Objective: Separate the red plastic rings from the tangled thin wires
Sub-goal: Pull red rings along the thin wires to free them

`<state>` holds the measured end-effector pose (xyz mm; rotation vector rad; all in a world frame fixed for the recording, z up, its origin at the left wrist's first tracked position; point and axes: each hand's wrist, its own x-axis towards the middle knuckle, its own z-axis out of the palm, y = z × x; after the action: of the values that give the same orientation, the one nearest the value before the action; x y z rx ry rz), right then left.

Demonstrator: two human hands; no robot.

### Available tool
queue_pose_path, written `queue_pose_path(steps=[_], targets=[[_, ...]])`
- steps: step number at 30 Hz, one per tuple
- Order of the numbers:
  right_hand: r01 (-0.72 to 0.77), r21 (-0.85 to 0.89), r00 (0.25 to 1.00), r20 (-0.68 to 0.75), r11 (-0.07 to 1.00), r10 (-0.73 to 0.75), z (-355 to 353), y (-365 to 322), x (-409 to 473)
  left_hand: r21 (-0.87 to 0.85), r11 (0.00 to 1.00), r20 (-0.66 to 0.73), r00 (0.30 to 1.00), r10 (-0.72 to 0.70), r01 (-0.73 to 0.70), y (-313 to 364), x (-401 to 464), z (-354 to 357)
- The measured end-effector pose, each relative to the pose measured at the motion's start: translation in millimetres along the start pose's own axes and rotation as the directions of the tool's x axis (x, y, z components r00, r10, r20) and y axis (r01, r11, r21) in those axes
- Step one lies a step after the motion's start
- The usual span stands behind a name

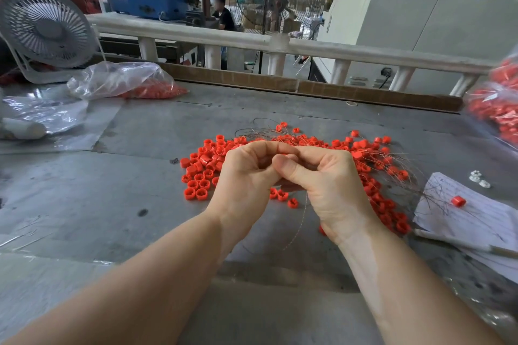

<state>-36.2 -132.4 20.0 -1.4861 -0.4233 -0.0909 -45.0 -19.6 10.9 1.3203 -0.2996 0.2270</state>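
Fingers (276, 145) of both hands are curled in tight and meet over the middle of the pile, so from where I sit I read them as pinching something small between them. I can't make out whether it is a ring or only wire; the knuckles hide it. My left hand (246, 173) comes in from the left with its fingertips folded over the top, and my right hand (328, 176) meets it thumb-forward, the two touching.

What the next pull turns on, as I judge it, is one thin wire (301, 221) that drops from under the right palm and runs toward me across the counter (140, 176), its long axis roughly near-to-far. So a ring should slide off along that line, not sideways.

Red plastic rings (201, 168) lie loose just left of and beyond the left hand. On the right, more rings are threaded through the tangled thin wires (392, 168), which fan out to the right as far as a sheet of paper (476, 221). That tangle sits nearer my right hand, so I'd let the right hold the wire and the left strip the ring.
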Motion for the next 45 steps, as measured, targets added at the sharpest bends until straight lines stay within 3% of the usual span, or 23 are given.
queue_pose_path(steps=[9,14,18,22,27,45], targets=[[-0.005,-0.083,1.000,-0.019,0.997,0.004,3,3,0,0.035,0.999,-0.018,0.999,0.031,-0.031,2,0,0],[-0.082,0.022,0.996,0.030,0.996,0.082,-2,-1,1,0.049,0.999,-0.139,0.990,0.019,-0.013,2,3,-3],[-0.020,-0.073,1.000,0.000,0.997,0.020,-5,-1,2,0.091,0.996,-0.206,0.978,0.013,0.006,2,4,-7],[0.042,-0.139,0.993,-0.108,0.989,-0.057,-7,0,3,0.055,0.999,-0.151,0.989,0.010,-0.002,3,3,-3],[-0.036,-0.029,0.982,-0.184,0.999,0.030,-9,1,7,0.000,1.000,-0.054,0.998,0.016,-0.016,5,3,-2],[-0.114,0.025,0.988,-0.098,0.993,0.116,-10,-2,5,0.109,0.990,-0.072,0.993,0.096,-0.087,10,-1,-2]])
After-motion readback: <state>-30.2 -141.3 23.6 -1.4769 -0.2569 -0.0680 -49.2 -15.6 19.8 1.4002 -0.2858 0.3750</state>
